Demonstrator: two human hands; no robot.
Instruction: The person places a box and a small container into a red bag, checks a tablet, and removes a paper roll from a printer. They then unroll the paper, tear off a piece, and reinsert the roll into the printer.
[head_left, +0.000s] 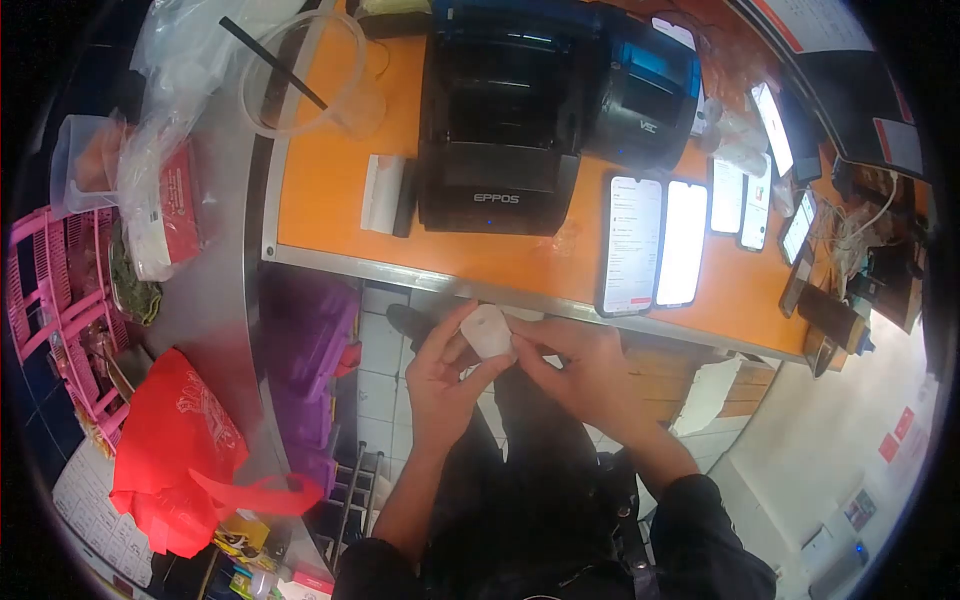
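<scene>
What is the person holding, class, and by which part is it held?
A small white object, held by its edges: the left hand along its left and lower edges, the right hand by its right edge.

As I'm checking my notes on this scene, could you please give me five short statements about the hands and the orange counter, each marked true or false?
1. The left hand and right hand both touch a small white object. True.
2. The small white object lies on the orange counter. False: it is held in front of the counter's edge.
3. A black straw sticks out of a clear cup. True.
4. The EPPOS machine stands on the counter. True.
5. The phone nearest the hands has a dark screen. False: that phone's screen is lit.
</scene>
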